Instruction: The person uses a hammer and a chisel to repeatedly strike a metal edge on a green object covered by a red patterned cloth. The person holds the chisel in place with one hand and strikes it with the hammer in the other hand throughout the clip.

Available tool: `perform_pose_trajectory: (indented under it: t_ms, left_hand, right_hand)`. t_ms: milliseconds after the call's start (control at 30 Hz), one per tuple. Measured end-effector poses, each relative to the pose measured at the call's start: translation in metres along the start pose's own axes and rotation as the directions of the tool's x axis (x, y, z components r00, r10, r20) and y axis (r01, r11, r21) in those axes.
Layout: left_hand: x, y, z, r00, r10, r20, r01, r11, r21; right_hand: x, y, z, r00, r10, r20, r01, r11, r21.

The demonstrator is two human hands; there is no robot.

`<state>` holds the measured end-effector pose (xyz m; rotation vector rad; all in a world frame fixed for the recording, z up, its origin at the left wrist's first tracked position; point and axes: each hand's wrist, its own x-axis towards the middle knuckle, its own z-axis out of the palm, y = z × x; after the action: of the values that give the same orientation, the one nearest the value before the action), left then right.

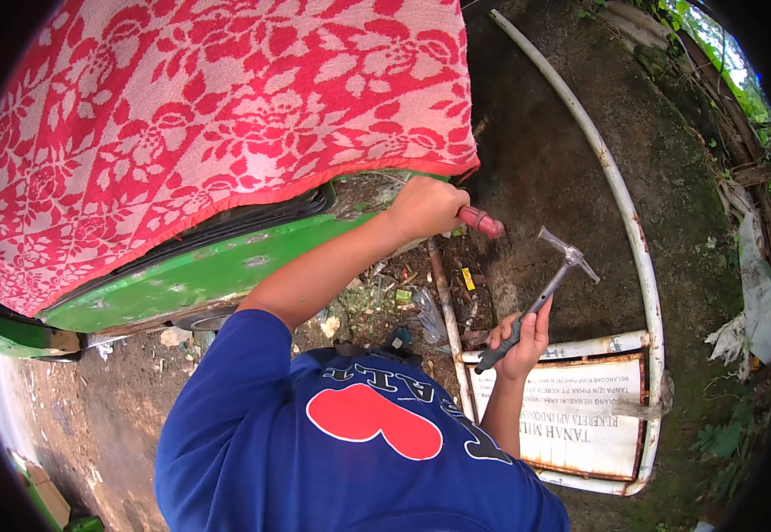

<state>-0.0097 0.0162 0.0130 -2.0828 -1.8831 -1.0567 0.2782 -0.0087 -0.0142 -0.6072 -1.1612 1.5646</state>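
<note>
- Left hand point(425, 206) is wrapped round a red-handled tool point(485, 222), up by the right end of the green bodywork point(164, 284); can't tell if they touch.
- Right hand point(520, 346) has a hammer point(553, 285) by the shaft, head pointing away from the wearer.
- Red-and-pink floral cloth point(270, 89) draped over the bodywork.
- White, rusty pipe frame point(611, 168) on the right, sign panel point(580, 417) at its near end.
- Yellow packet point(468, 278) on the dirt near the frame's left pipe.

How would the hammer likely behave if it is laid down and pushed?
The hammer would probably feel heaviest at its head, which looks like metal on a slim shaft. It should stay stiff, since the shaft looks straight. It seems unlikely to roll far, as the head sits crosswise.
</note>
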Motion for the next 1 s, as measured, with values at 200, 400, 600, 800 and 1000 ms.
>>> perform_pose_trajectory:
  t_ms: [200,400,600,800,1000]
  left_hand:
    - [-0.007,0.003,-0.002,1.000,0.004,0.022,-0.004,1.000,-0.013]
    - [-0.032,-0.004,-0.014,0.976,0.141,-0.168,-0.157,0.984,-0.086]
    - [-0.060,-0.014,-0.017,0.891,0.256,-0.374,-0.306,0.948,-0.081]
    - [-0.065,-0.018,-0.026,0.866,0.274,-0.419,-0.365,0.918,-0.154]
    - [-0.050,-0.013,-0.030,0.853,0.324,-0.410,-0.417,0.895,-0.159]
  right_hand:
    - [-0.006,0.007,-0.002,0.990,0.051,0.133,-0.029,0.987,-0.161]
    - [-0.010,0.006,0.000,0.999,0.031,0.027,-0.029,0.998,-0.050]
    - [-0.016,0.013,0.002,0.990,0.098,0.098,-0.093,0.994,-0.049]
    - [-0.015,0.010,0.015,0.985,0.116,0.127,-0.108,0.992,-0.065]
    - [-0.015,0.004,0.025,0.984,0.106,0.140,-0.097,0.993,-0.065]
